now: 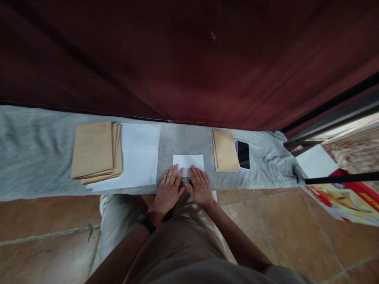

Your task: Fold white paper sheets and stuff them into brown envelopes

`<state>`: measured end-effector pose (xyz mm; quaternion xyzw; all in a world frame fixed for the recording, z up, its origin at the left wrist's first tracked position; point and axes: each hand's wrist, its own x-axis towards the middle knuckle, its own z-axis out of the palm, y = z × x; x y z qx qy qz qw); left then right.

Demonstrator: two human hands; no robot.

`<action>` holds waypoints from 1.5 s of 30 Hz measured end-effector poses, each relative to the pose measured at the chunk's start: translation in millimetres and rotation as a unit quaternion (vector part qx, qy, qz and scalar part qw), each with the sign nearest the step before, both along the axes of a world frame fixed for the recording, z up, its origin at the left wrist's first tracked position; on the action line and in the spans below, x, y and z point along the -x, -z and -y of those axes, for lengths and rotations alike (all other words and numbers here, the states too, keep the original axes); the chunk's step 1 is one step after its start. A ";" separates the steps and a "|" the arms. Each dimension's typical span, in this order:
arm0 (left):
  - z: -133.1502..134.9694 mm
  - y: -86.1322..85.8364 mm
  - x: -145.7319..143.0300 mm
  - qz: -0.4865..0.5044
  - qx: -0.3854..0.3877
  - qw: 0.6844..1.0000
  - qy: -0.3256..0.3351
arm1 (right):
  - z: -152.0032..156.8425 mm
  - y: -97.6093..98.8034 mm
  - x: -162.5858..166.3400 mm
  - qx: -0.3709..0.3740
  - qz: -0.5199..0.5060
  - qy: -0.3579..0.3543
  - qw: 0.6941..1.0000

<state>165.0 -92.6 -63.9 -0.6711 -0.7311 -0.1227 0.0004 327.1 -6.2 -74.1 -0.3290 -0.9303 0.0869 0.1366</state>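
Note:
A small white rectangle of paper (188,159), perhaps folded, lies on the grey cloth in front of me. My left hand (169,189) rests flat on its lower left part, fingers stretched out. On the lower right part lies my right hand (199,186), also flat with fingers extended. The two thumbs come close together at the paper's near edge. To the left is a stack of larger white sheets (140,154), partly covered by several brown envelopes (93,150). Right of my hands sits a smaller pile of brown envelopes (226,150).
A phone (243,154) lies beside the right envelopes. Grey cloth (183,138) covers the narrow surface, with a dark red panel (177,79) rising behind it. At the right, a red and yellow box (349,195) stands on the tiled floor (284,221) behind a dark bar.

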 end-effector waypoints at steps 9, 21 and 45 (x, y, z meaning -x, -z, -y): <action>11.3 13.0 4.8 0.002 -0.007 1.000 -0.007 | -0.4 5.6 -21.2 -0.023 0.010 0.015 1.000; 15.9 14.7 7.9 0.004 -0.018 1.000 0.001 | -8.3 -2.9 -34.4 0.004 -0.007 0.049 0.999; 2.3 4.8 1.7 0.036 -0.017 0.999 -0.020 | -38.1 2.8 19.7 -0.015 0.023 0.102 0.994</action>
